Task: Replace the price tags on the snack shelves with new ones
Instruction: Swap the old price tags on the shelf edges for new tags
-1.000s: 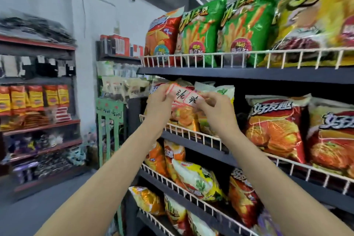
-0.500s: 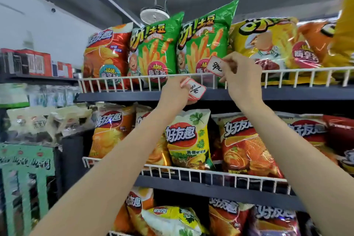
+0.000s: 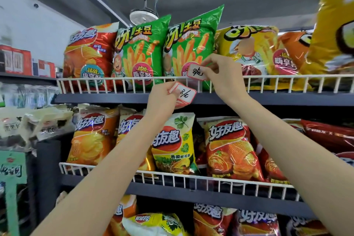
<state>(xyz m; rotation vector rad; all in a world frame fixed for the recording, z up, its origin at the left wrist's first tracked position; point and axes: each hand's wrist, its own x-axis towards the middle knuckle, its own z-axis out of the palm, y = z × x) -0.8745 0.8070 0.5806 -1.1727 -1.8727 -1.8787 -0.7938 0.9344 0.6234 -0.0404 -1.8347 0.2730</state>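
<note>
— Which hand is nearer the rail?
— The right hand (image 3: pixel 223 74); it is pinching one price tag (image 3: pixel 195 72), long axis running along the top shelf's wire rail (image 3: pixel 122 78), just above the clear holder (image 3: pixel 194 86).
— And the left hand (image 3: pixel 162 99)?
— Lower, beside the shelf edge; gripping the spare tags (image 3: pixel 183 94).

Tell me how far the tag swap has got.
Done: nothing visibly finished. In hand: right hand pinches one tag at the top shelf's wire rail; left hand holds a stack of tags. Left: seating this tag; the lower rail shows none.
</note>
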